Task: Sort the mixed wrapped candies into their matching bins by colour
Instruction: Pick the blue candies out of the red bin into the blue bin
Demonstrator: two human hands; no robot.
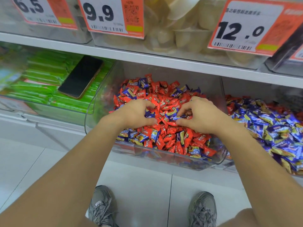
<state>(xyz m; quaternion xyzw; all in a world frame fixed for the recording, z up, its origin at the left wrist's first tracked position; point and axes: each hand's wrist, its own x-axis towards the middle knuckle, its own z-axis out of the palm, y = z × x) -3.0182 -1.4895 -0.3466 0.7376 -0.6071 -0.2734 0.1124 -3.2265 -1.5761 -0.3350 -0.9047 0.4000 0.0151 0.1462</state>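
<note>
In the head view, both hands are seen reaching into the middle bin (218, 158), a clear plastic bin on the lower shelf that is filled mostly with red candies (165, 102) mixed with blue candies (144, 83). The left hand (134, 114) is laid palm down on the pile, its fingers (148, 104) curled inward and closed around a blue-wrapped candy (149, 114) that shows between thumb and fingertips. The right hand (200, 116) is likewise lowered onto the heap; its fingers (184, 110) are bent and pinched with the thumb on a blue candy (176, 118) at the fingertips, with further blue wrappers touched just beside them. The right bin (224, 89), just beside the middle one, is filled chiefly with blue and gold wrapped candies (268, 122), a few red ones lying among them near its back. To the left, a bin of green packets (49, 76) is seen with a dark phone (81, 77) lying flat on top. Price tags reading 9.9 (105, 15) and 12.0 (242, 28) are hung on the upper shelf. Two grey shoes (101, 207) are visible on the tiled floor (139, 185) below.
</note>
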